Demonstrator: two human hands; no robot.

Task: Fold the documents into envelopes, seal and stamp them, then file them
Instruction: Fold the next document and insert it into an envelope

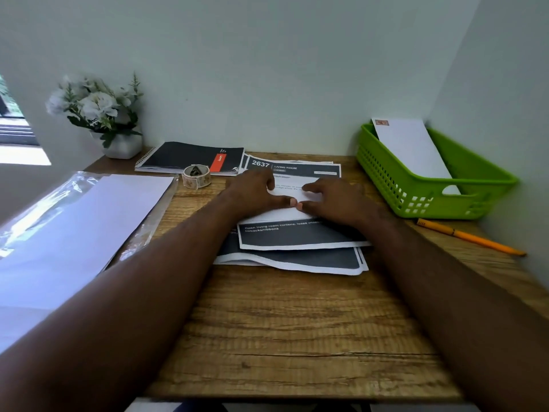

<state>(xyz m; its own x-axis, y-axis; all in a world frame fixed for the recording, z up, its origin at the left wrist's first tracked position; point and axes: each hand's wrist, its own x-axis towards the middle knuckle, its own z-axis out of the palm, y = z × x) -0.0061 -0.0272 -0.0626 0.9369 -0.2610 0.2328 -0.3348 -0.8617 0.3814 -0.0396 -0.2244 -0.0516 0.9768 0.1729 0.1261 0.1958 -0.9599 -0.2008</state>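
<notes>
hands press flat, fingers straight, on a folded sheet: left hand, right hand, thumbs nearly touching. stamp roll sits beside the left hand, green basket beyond the right.

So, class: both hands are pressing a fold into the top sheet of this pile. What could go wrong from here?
1. The top document lies on a loose, uneven pile, so the left hand and right hand may crease it crooked.
2. The stamp roll sits close by the left hand; a stray move might knock it.
</notes>
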